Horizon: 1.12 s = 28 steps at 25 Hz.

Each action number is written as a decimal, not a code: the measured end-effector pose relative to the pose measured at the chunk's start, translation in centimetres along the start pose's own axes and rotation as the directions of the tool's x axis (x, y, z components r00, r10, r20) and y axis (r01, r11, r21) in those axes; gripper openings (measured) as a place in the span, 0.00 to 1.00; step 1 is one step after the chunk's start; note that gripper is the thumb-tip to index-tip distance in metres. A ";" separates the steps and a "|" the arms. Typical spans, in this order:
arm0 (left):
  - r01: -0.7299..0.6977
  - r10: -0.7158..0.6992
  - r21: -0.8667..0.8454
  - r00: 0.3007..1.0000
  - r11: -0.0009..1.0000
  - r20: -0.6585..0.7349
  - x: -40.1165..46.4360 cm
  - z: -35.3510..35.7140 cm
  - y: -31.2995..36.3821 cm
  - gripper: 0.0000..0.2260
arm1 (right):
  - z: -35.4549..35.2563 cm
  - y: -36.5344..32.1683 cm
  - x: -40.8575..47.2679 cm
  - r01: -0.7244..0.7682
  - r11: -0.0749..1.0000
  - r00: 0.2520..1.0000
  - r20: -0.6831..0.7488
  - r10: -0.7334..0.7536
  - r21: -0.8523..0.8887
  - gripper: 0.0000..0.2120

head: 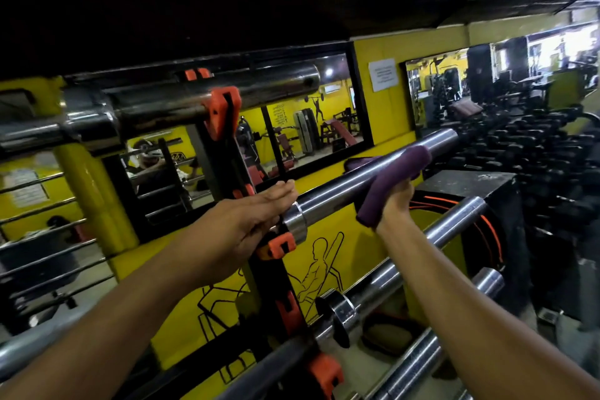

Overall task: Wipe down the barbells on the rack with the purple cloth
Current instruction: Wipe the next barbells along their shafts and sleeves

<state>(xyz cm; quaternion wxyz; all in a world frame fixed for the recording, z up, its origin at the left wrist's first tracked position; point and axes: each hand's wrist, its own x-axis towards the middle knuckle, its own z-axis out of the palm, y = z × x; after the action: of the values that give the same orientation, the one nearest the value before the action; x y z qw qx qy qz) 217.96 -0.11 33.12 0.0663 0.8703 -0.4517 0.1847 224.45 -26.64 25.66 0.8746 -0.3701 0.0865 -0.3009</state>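
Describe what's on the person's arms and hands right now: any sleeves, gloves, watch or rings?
Both forearms are bare as far as the frame shows: no sleeve reaches into view on either side. The left hand wears no glove, and no watch, band or ring shows on it. The right hand is also ungloved with a bare wrist; its fingers are mostly hidden, so rings there cannot be ruled out.

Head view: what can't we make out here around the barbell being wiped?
- Right hand: fingers hidden under the purple cloth draped over the barbell sleeve; its grip cannot be confirmed.
- Left hand: the palm hides whatever it touches near the collar.
- Barbell shaft: cut off behind the left hand and the rack upright.
- Wall notice: text too small.
- Dumbbell rack: dark, blurred.
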 end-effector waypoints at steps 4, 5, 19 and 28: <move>0.010 -0.010 -0.004 0.999 1.000 0.032 0.4 -0.3 0.5 0.23 | -0.9 1.8 -1.8 -0.047 0.985 0.998 0.032 0.052 -0.164 0.22; 0.012 -0.012 0.003 0.998 1.000 0.054 0.2 -0.5 0.4 0.23 | -1.4 2.4 -2.6 -0.073 0.980 0.994 0.063 0.086 -0.186 0.25; 0.044 -0.049 0.050 0.995 0.998 0.090 -4.9 -1.5 -1.8 0.22 | -0.3 4.1 -13.5 0.130 0.850 0.889 0.440 0.128 -0.510 0.10; 0.067 -0.073 0.061 0.992 0.996 0.101 -4.8 -1.4 -1.9 0.23 | -5.4 -1.7 -8.4 0.339 0.612 0.918 0.395 -0.048 -0.714 0.16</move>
<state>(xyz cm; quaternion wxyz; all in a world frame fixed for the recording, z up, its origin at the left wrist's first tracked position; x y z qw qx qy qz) 216.58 5.08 32.68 0.0241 0.8955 -0.4184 0.1502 214.93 -25.81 22.45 0.5948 -0.7601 0.0145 -0.2613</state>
